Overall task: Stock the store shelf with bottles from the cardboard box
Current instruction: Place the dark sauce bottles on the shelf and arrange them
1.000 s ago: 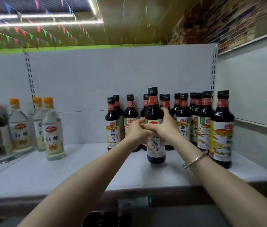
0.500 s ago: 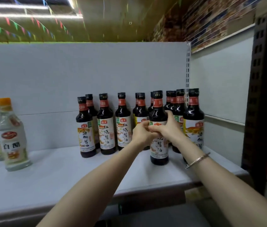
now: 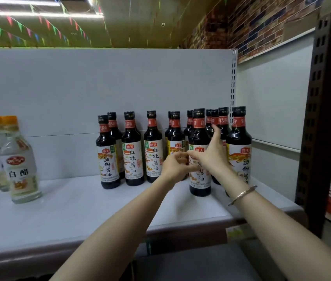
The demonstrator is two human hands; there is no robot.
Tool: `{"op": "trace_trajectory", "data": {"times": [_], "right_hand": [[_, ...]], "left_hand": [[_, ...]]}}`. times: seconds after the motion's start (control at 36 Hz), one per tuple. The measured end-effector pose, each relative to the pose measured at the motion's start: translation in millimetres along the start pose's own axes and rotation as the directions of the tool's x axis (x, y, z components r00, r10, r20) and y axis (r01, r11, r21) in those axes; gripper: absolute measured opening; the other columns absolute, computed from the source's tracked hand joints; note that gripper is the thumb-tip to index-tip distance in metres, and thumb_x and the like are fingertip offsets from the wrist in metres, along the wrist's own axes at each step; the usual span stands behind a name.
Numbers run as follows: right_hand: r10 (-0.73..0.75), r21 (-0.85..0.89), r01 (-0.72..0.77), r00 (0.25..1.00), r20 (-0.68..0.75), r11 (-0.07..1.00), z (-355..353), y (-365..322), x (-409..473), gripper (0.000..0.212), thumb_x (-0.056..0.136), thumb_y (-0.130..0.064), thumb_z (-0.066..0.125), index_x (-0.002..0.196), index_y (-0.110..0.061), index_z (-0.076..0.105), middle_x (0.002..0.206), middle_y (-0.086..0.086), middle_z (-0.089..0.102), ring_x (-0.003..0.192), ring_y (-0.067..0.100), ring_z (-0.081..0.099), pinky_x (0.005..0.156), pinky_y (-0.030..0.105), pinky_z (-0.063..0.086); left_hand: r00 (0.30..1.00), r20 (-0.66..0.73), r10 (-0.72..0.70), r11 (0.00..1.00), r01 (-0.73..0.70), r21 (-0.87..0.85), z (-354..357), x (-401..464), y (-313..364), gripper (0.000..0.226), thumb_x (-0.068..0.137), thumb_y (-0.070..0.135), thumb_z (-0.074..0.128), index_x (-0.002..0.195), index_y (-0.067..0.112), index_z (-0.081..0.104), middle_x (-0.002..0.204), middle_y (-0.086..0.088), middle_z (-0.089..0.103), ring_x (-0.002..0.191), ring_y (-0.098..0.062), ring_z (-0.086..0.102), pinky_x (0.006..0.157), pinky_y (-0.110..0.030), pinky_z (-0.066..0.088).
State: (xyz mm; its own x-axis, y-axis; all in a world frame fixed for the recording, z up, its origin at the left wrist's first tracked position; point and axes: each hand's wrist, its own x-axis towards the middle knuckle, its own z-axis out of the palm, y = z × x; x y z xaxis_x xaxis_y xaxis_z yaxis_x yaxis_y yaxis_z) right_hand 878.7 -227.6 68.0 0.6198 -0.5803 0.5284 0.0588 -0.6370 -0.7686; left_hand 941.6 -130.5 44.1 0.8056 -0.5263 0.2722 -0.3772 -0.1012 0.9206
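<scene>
The front soy sauce bottle [image 3: 199,153] stood upright on the shelf [image 3: 75,207], its long axis vertical, just ahead of the dark bottles ranked along the back panel and beside the rightmost bottle [image 3: 239,147]. Both hands were at its label, directly in front of it. The left hand [image 3: 175,166] lay against the bottle's left flank with its fingers curled toward the label; from this angle I could not be sure whether it truly gripped the glass or only steadied it. The right hand [image 3: 211,155] covered the right side of the label, thumb tip meeting the left hand's fingers, while its index finger stretched up and back toward the necks behind, so it looked more like pressing than clasping. The right hand appeared slightly nearer the bottle's centre. Any coming nudge would likely run straight back, away from the person, into the gap beside the rightmost bottle. The cardboard box was not visible.
</scene>
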Motion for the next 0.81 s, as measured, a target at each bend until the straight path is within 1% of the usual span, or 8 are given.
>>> {"op": "trace_trajectory", "data": {"times": [0.06, 0.14, 0.22, 0.28, 0.39, 0.53, 0.69, 0.81], "right_hand": [[-0.145, -0.071, 0.136, 0.979, -0.144, 0.988, 1.7, -10.9, -12.8, 0.093, 0.076, -0.025, 0.078, 0.147, -0.022, 0.018, 0.146, 0.009, 0.03, 0.128, 0.018, 0.038, 0.095, 0.019, 0.035], [-0.355, -0.147, 0.326, 0.89, -0.285, 0.934, 8.4, -32.1, -33.0, 0.054, 0.083, -0.021, 0.07, 0.13, -0.016, 0.046, 0.135, 0.005, 0.037, 0.11, 0.006, 0.04, 0.084, 0.004, 0.034], [-0.393, -0.037, 0.395, 0.894, -0.216, 0.918, 26.3, -54.4, -51.6, 0.017, 0.086, -0.015, 0.064, 0.102, -0.012, 0.061, 0.116, 0.002, 0.05, 0.09, 0.005, 0.047, 0.075, -0.002, 0.034], [-0.382, 0.069, 0.393, 0.914, -0.135, 0.917, 47.1, -69.6, -68.3, 0.005, 0.087, -0.014, 0.062, 0.092, -0.013, 0.063, 0.105, 0.001, 0.056, 0.084, 0.008, 0.054, 0.073, 0.006, 0.043], [-0.392, 0.223, 0.386, 0.92, -0.019, 0.895, 95.4, -94.4, -105.0, 0.005, 0.086, -0.013, 0.062, 0.081, -0.014, 0.062, 0.087, 0.001, 0.06, 0.079, 0.015, 0.06, 0.07, 0.026, 0.052], [-0.416, 0.366, 0.345, 0.899, 0.136, 0.865, 167.1, -128.3, -172.7, 0.003, 0.082, -0.01, 0.064, 0.079, -0.01, 0.065, 0.081, 0.003, 0.062, 0.076, 0.021, 0.059, 0.074, 0.039, 0.05], [-0.509, 0.574, 0.251, 0.789, 0.345, 0.779, 242.1, -159.1, -279.3, 0.006, 0.084, -0.013, 0.064, 0.078, -0.014, 0.062, 0.081, -0.001, 0.063, 0.077, 0.015, 0.06, 0.072, 0.026, 0.049], [-0.541, 0.664, 0.146, 0.717, 0.44, 0.733, 282.5, -161.2, -343.6, 0.006, 0.085, -0.013, 0.064, 0.08, -0.014, 0.062, 0.079, 0.0, 0.062, 0.072, 0.01, 0.058, 0.065, 0.016, 0.045]], "left_hand": [[0.999, -0.04, 0.028, 1.0, -0.029, -0.011, -9.5, -5.1, -0.5, 0.059, 0.073, 0.012, 0.081, 0.127, 0.011, 0.055, 0.117, -0.006, 0.062, 0.101, -0.019, 0.06, 0.076, -0.029, 0.055], [0.993, -0.093, 0.072, 0.996, -0.077, -0.05, -27.6, -19.1, 0.5, 0.044, 0.078, 0.013, 0.077, 0.118, 0.009, 0.06, 0.108, -0.005, 0.063, 0.095, -0.016, 0.062, 0.077, -0.028, 0.056], [0.979, -0.158, 0.131, 0.984, -0.148, -0.1, -51.2, -42.7, 3.6, 0.017, 0.084, 0.016, 0.071, 0.099, 0.011, 0.065, 0.095, -0.007, 0.069, 0.088, -0.018, 0.067, 0.071, -0.028, 0.059], [0.961, -0.215, 0.177, 0.977, -0.198, -0.082, -72.6, -63.5, 3.1, 0.004, 0.087, 0.015, 0.067, 0.09, 0.012, 0.066, 0.085, -0.006, 0.07, 0.078, -0.015, 0.069, 0.065, -0.028, 0.059], [0.903, -0.334, 0.27, 0.963, -0.26, 0.074, -120.5, -107.0, -8.1, 0.011, 0.085, 0.013, 0.066, 0.092, 0.005, 0.07, 0.079, -0.011, 0.071, 0.063, -0.013, 0.066, 0.056, -0.031, 0.057], [0.83, -0.504, 0.24, 0.968, -0.167, 0.185, -196.2, -181.3, -53.5, 0.005, 0.085, 0.01, 0.066, 0.083, 0.005, 0.069, 0.066, -0.005, 0.067, 0.057, -0.008, 0.061, 0.056, -0.032, 0.058], [0.707, -0.651, 0.275, 0.927, -0.014, 0.376, -271.2, -292.5, -111.3, 0.019, 0.087, 0.01, 0.064, 0.076, 0.025, 0.061, 0.068, 0.01, 0.064, 0.065, -0.006, 0.062, 0.058, -0.026, 0.051], [0.678, -0.717, 0.163, 0.935, 0.127, 0.332, -301.5, -354.6, -159.4, 0.01, 0.09, 0.02, 0.064, 0.083, 0.012, 0.064, 0.07, 0.0, 0.065, 0.067, -0.02, 0.064, 0.058, -0.047, 0.054]]}}
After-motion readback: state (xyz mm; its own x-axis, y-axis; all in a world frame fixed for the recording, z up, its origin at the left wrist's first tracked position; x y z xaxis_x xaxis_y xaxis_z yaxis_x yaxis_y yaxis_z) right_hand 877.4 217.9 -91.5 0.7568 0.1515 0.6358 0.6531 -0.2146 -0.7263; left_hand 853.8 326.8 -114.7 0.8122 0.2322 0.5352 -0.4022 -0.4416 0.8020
